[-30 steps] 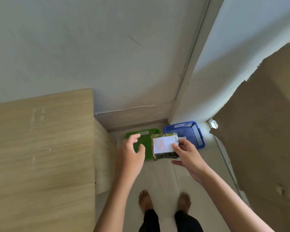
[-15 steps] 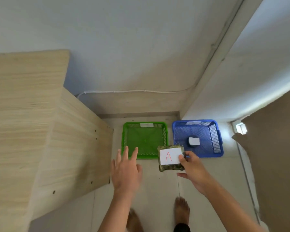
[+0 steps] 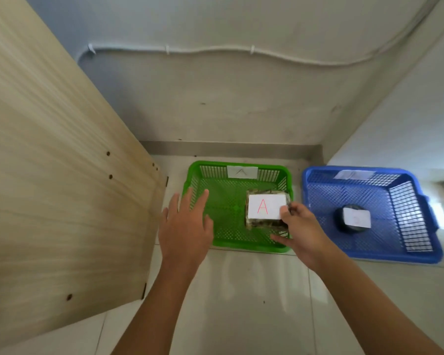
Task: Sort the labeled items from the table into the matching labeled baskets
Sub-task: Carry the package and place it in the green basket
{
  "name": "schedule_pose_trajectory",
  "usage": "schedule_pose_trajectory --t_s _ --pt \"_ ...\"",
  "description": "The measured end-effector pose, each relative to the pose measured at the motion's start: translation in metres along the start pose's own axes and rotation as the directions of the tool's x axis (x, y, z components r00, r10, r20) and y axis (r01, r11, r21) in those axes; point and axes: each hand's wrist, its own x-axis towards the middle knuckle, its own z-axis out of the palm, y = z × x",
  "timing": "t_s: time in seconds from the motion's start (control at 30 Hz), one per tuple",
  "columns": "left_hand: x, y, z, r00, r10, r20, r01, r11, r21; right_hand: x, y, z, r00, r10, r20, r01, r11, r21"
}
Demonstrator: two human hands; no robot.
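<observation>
Item: one flat, foil-wrapped packet [image 3: 266,210], mottled dark green, bearing a white card with a red letter A; long axis ran left to right across the frame. Location: lower centre of the frame, inside the right half of the green basket [image 3: 237,247], low over the mesh floor; whether it rested on the mesh or hung just above it could not be told. Holder: the right hand [image 3: 301,233], closed on the packet's lower right corner, thumb on the card and fingers under the near edge; the packet lay up and to the left of that hand. The left hand [image 3: 185,230] was empty, flat, fingers spread, hovering over the basket's left rim, near the packet but apart from it; the right hand was therefore the nearer and the only one in contact. The basket's far wall carried a white label [image 3: 242,172] with a faint mark that seemed to match the A. Adjacent, centre right: a blue basket [image 3: 369,256] holding a dark round object [image 3: 350,222] under a white card, its letter illegible. Left of frame: a pale wooden panel [image 3: 57,175]. Judgement: placement appeared nearly complete; release seemed all that remained for this item.
</observation>
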Motion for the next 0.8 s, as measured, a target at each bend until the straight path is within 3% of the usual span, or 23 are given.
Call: schedule_pose_trajectory --t_s 0.1,0.23,0.37,0.57,0.8 --pt "0.017 -0.005 0.027 0.998 -0.01 -0.065 0.01 1.0 -0.007 0.031 0.01 0.008 1.0 -0.003 0.021 0.004 1.0 -0.029" --pt "0.047 -0.002 0.043 0.993 0.084 -0.082 -0.082 0.996 0.028 0.063 -0.005 0.011 0.997 -0.043 0.063 0.05 0.994 -0.1" --pt "0.084 -0.003 0.036 0.971 0.105 -0.213 -0.098 0.994 0.046 0.087 -0.009 0.025 0.998 -0.03 0.063 0.035 0.996 -0.088" --pt "0.11 0.006 0.057 0.969 0.195 -0.154 -0.18 0.978 0.109 0.114 0.031 0.058 0.996 0.019 0.086 0.004 0.965 -0.261" --pt "0.112 0.001 0.093 0.989 0.125 -0.077 -0.12 0.99 0.072 0.145 0.069 0.072 0.995 0.1 0.029 -0.085 0.938 -0.337"
